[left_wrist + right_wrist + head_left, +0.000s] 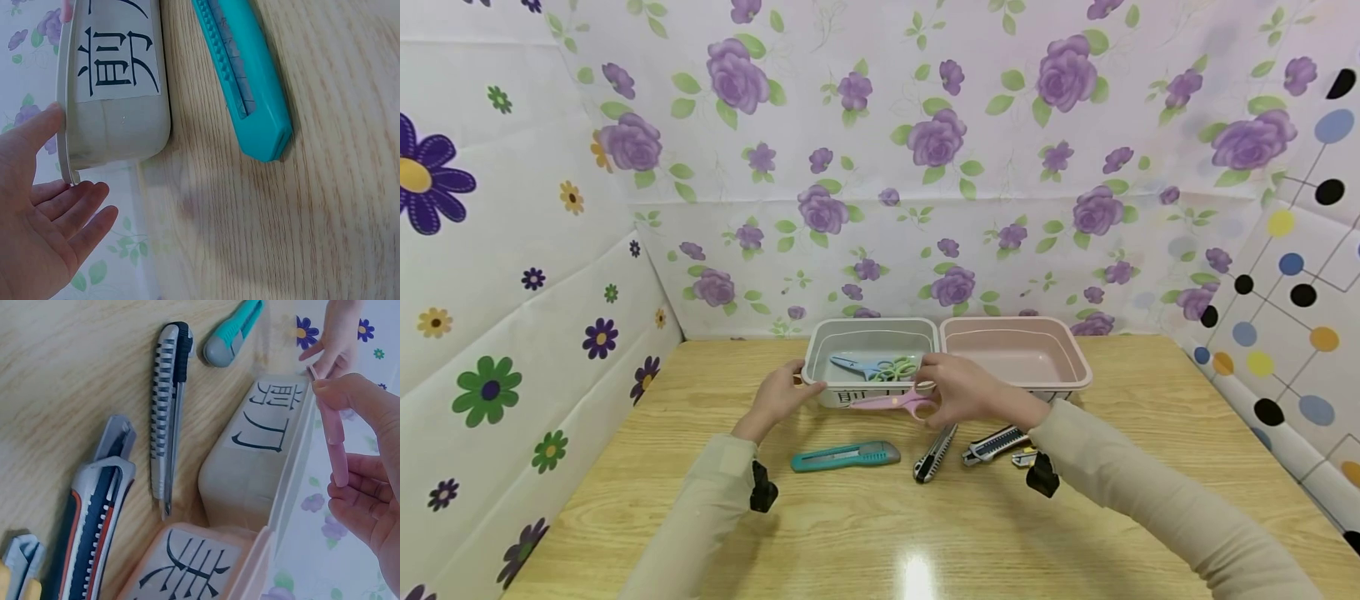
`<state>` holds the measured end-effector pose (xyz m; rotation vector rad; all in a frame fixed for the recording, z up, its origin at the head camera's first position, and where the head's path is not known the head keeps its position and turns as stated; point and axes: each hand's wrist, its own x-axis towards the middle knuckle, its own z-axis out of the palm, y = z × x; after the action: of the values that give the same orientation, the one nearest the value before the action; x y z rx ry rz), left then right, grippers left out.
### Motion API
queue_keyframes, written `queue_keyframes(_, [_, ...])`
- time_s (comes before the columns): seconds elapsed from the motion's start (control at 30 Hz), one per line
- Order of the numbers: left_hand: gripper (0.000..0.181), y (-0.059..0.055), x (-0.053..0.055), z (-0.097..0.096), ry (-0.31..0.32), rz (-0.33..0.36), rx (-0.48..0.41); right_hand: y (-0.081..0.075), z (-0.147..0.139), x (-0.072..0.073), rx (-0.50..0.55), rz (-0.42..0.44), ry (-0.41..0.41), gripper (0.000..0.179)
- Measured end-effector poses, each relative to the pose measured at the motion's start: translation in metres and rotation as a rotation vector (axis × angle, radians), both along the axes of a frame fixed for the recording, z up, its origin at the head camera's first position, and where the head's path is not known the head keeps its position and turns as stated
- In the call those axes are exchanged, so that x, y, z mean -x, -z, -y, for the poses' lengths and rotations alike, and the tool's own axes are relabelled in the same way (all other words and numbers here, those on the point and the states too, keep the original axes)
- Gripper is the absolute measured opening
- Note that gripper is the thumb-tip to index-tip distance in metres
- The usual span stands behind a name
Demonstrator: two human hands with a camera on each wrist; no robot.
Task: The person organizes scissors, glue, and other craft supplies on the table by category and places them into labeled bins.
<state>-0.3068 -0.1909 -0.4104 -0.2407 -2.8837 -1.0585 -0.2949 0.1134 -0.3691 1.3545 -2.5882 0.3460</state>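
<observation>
My right hand (pixel 966 390) holds pink scissors (pixel 887 402) by the handle, in front of the grey bin's front rim. Their blades point left in the head view; the right wrist view shows the pink handle (pixel 334 437) between thumb and fingers. My left hand (pixel 775 400) grips the left front corner of the grey bin (pixel 872 335), thumb on the rim (pixel 62 134) and fingers round the end. Inside that bin lie blue scissors (pixel 853 367) and green-handled scissors (pixel 895 369). Its front label bears Chinese characters.
A pink bin (pixel 1015 337) stands right of the grey one. Before the bins lie a teal box cutter (pixel 846 456), a silver-and-black cutter (pixel 936 454), a larger cutter (pixel 996 444) and a small yellow cutter (pixel 1024 457). Flowered cloth (pixel 880 250) hangs behind.
</observation>
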Motion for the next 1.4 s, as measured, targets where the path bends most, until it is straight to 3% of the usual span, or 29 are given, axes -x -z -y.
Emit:
queue_keyframes(0.3, [0.057, -0.001, 0.0, 0.001, 0.006, -0.011, 0.033, -0.008, 0.0, 0.005, 0.012, 0.002, 0.001, 0.041])
queue_keyframes(0.77, [0.057, -0.001, -0.001, 0.001, 0.009, -0.014, 0.035, -0.015, 0.001, 0.02, 0.004, 0.022, 0.052, 0.049])
queue_keyframes(1.4, [0.056, 0.0, 0.0, 0.001, 0.011, -0.015, 0.042, -0.012, 0.008, 0.042, 0.095, 0.006, 0.097, 0.046])
